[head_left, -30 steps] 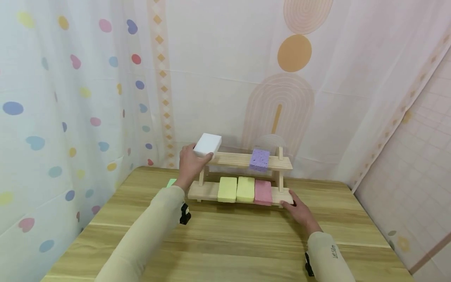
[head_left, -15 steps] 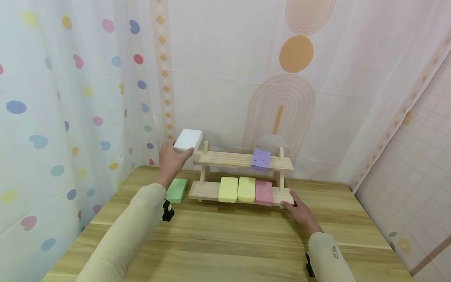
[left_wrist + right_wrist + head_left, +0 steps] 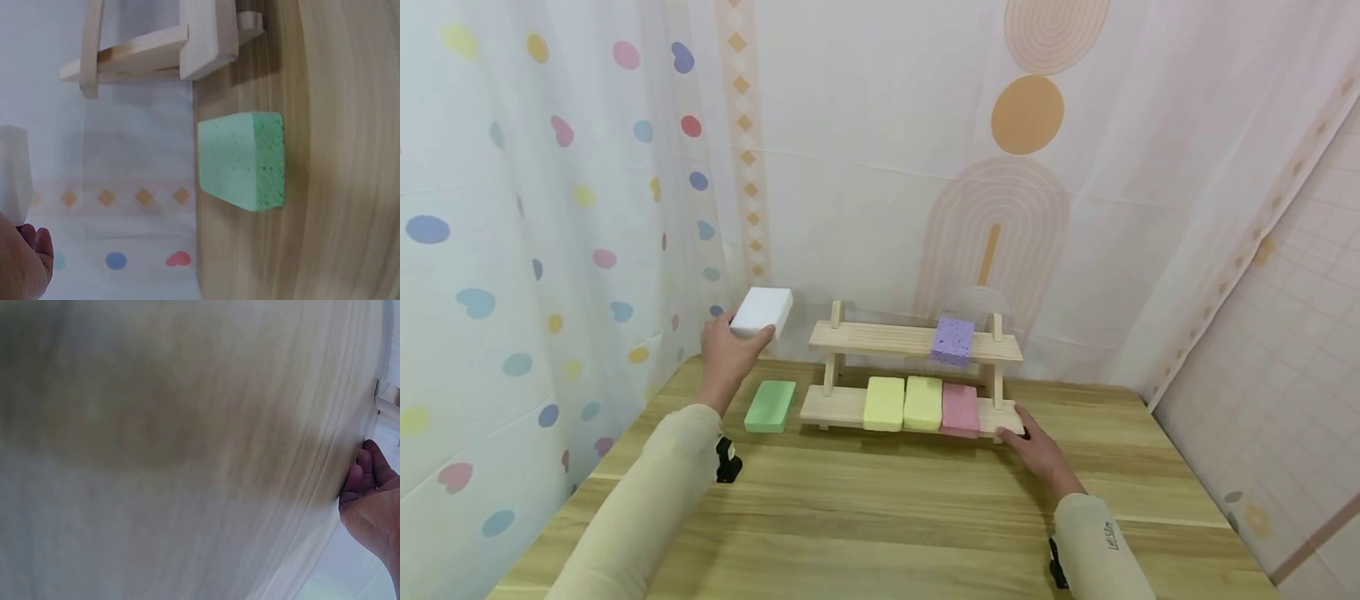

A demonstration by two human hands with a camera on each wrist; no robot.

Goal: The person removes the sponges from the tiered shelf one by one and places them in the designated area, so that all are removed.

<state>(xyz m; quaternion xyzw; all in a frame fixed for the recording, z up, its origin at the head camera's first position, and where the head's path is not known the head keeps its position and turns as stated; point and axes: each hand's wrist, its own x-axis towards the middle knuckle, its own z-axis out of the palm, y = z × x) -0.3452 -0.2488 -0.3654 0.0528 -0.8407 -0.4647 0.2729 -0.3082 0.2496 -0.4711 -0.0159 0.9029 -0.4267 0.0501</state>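
Note:
My left hand [image 3: 727, 354] holds a white sponge [image 3: 763, 310] up in the air, left of a two-tier wooden rack [image 3: 842, 335]. Its thumb lies on the near side of the sponge. Below it on the table lies a green sponge [image 3: 771, 406], whose speckled side faces the left wrist view. On the lower shelf sit two yellow sponges, a left one [image 3: 884, 403] and a right one [image 3: 922, 402], with a pink sponge [image 3: 960, 409] beside them. A purple sponge [image 3: 953, 339] rests on the upper shelf. My right hand [image 3: 1039, 450] grips the lower shelf's right end between thumb and fingers.
The rack stands near the back of the wood-grain table [image 3: 880, 525]. Behind it hangs a patterned curtain [image 3: 850, 167]. Another curtain with coloured dots [image 3: 587, 225] hangs at the left, and a pale wall covering [image 3: 1285, 333] runs along the right side.
My left hand has carried the white sponge left, from above the rack's left end to beyond it. The green sponge has come into full view. My right hand stays on the rack.

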